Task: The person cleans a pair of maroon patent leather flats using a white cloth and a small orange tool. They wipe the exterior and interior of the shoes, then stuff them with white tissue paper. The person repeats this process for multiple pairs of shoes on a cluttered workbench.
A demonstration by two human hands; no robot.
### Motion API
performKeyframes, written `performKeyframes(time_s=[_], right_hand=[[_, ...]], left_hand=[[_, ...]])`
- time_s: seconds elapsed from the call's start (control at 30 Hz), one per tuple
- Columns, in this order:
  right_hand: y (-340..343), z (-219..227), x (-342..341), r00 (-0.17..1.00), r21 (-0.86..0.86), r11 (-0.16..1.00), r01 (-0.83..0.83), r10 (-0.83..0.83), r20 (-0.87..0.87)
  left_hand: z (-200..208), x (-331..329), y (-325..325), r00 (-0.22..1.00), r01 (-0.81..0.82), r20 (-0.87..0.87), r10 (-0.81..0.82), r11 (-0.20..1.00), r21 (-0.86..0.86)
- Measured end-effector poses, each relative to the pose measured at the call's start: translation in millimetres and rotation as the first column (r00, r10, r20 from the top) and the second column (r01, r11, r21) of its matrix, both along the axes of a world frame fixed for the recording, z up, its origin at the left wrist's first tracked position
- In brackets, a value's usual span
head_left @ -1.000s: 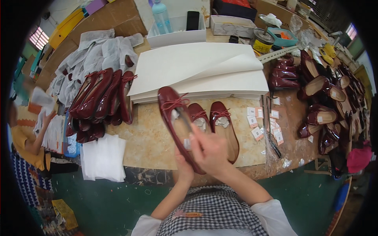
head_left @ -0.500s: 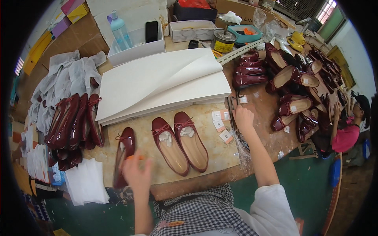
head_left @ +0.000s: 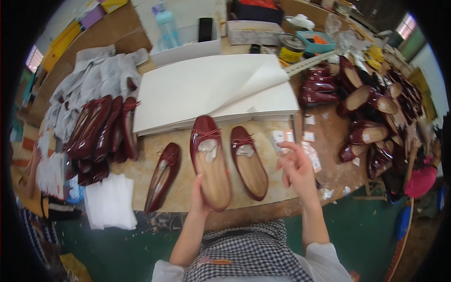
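Note:
My left hand [head_left: 199,197] grips a dark red ballet flat [head_left: 213,181] by its heel end, thumb along its side. This shoe has a bow, a beige insole and white paper in the toe, and appears lifted toward me. Beside it on the right lies a matching flat [head_left: 251,174], toe pointing away. A third flat [head_left: 163,177] rests tilted on its side to the left. My right hand [head_left: 299,171] hovers near small white and orange labels [head_left: 282,136], fingers partly curled and apart. Nothing plainly shows in its fingers.
A stack of white paper sheets [head_left: 211,89] spans the table behind the shoes. Red flats [head_left: 96,134] stand clustered at left near white wrapping [head_left: 110,202]. Many more shoes [head_left: 364,131] pile up at right, where another person [head_left: 420,181] sits. Boxes and a tin [head_left: 291,49] stand behind.
My left hand has moved from the tilted shoe to the left shoe of the pair and picked it up. My right hand has drawn back toward me beside the labels. The view has shifted.

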State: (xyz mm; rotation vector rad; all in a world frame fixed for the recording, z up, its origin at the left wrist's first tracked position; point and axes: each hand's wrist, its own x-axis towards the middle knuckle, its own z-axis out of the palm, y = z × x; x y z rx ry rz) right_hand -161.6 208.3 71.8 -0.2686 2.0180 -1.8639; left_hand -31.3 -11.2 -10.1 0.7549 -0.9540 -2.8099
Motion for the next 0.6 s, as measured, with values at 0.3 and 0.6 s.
performKeyframes(time_s=[0.3, 0.6], right_hand=[[-69.2, 7.6, 54.4, 0.846, 0.417, 0.896, -0.152, 0.336, -0.415], [-74.8, 14.2, 55.2, 0.909, 0.156, 0.908, -0.389, 0.406, -0.097]], left_hand=[[-0.8, 2.7, -5.7, 0.971, -0.234, -0.098, 0.216, 0.806, -0.543], [10.5, 8.9, -12.0, 0.967, -0.245, -0.200, 0.156, 0.780, -0.576]])
